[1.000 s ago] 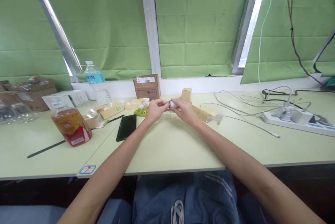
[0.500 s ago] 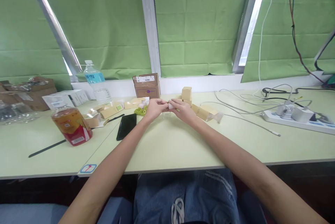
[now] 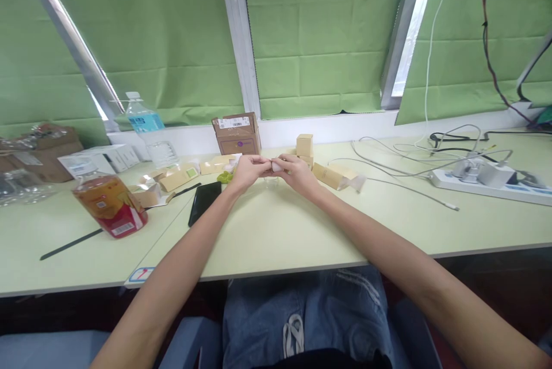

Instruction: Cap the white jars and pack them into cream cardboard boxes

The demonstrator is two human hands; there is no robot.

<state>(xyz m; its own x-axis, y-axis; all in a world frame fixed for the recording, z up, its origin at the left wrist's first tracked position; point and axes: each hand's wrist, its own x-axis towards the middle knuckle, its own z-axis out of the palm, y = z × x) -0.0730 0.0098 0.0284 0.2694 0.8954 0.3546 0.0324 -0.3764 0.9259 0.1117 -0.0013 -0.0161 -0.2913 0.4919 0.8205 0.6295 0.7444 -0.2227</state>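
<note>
Both hands meet above the middle of the table, fingertips together around a small white object. My left hand is closed on its left side, and my right hand pinches it from the right. The fingers cover most of it, so its shape is unclear. Just below the fingertips stands something small and transparent. Small tan boxes are stacked behind my right hand. Green plastic pieces lie to the left of my left hand, near a black phone.
A bottle of reddish drink and a clear water bottle stand at left. Opened tan cartons lie near them. A brown box is behind my left hand. Cables run to a power strip at right.
The camera view has tilted and shifted slightly, moving the table's contents up and left. Both hands still hold the small white object, with only slight finger movement.
</note>
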